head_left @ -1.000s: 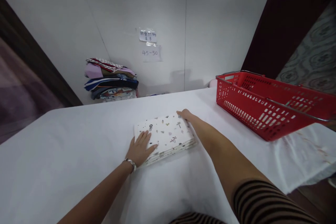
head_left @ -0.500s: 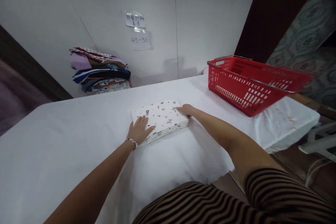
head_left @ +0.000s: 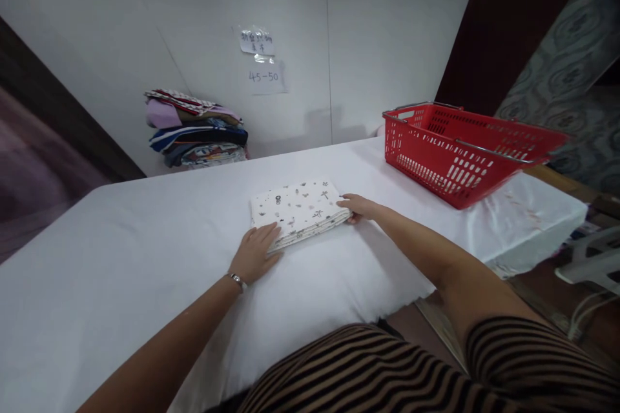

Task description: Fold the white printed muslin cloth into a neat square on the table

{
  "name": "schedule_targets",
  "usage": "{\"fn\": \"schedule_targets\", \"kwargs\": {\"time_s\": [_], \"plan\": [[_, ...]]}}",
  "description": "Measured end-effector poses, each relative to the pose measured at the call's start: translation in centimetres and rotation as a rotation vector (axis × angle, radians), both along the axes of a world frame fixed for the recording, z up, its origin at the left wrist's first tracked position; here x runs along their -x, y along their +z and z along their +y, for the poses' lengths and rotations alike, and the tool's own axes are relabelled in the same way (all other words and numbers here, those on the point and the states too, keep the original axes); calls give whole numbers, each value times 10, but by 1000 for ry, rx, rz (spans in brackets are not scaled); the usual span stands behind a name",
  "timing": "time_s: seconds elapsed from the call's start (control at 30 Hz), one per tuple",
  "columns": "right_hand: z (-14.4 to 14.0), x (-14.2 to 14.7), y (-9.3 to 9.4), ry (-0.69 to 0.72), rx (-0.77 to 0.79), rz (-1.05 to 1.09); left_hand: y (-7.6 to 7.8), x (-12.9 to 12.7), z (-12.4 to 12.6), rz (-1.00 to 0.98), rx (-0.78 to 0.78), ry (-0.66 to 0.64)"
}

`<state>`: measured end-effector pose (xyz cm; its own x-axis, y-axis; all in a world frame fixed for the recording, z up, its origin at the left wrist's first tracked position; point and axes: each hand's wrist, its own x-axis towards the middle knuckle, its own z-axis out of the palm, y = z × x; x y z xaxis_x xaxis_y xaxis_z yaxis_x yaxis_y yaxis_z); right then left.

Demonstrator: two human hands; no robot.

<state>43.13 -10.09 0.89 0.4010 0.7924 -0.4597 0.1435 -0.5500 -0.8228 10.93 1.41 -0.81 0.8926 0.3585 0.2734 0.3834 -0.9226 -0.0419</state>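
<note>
A folded white cloth (head_left: 298,206) printed with small dark figures lies flat in the middle of the white-covered table (head_left: 121,251). My left hand (head_left: 256,253) rests at its near left corner, fingers spread and touching the edge. Fingers of my right hand (head_left: 358,208) curl around the cloth's near right corner. The cloth lies flat on the table between both hands.
A red plastic basket (head_left: 460,151) with metal handles stands at the table's right end. A stack of folded coloured fabrics (head_left: 196,130) sits at the back left against the white wall. Two paper notes (head_left: 261,61) are taped on the wall. A white chair (head_left: 593,261) is at the right.
My left hand has slid back from on top of the cloth to its near corner. My right hand has moved from the cloth's far right side to its near right corner.
</note>
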Motion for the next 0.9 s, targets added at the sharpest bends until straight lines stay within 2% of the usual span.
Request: {"fn": "schedule_targets", "kwargs": {"time_s": [0.13, 0.27, 0.4, 0.53, 0.7, 0.9], "plan": [[-9, 1, -5, 14, -107, -19, -2, 7, -1, -16, -46, 32], [-26, -5, -5, 91, -169, -10, 0, 8, -2, 17, -78, -26], [-43, -14, -5, 202, -192, -94, 2, 9, -3, 55, -74, 3], [-50, -17, -9, 429, -265, -483, 3, 5, -2, 108, -47, 27], [-44, -15, -15, 661, -342, -936, 4, -3, -2, 166, -28, 86], [-35, -17, -25, 689, -401, -1268, 6, -4, -2, 179, -29, 51]]}}
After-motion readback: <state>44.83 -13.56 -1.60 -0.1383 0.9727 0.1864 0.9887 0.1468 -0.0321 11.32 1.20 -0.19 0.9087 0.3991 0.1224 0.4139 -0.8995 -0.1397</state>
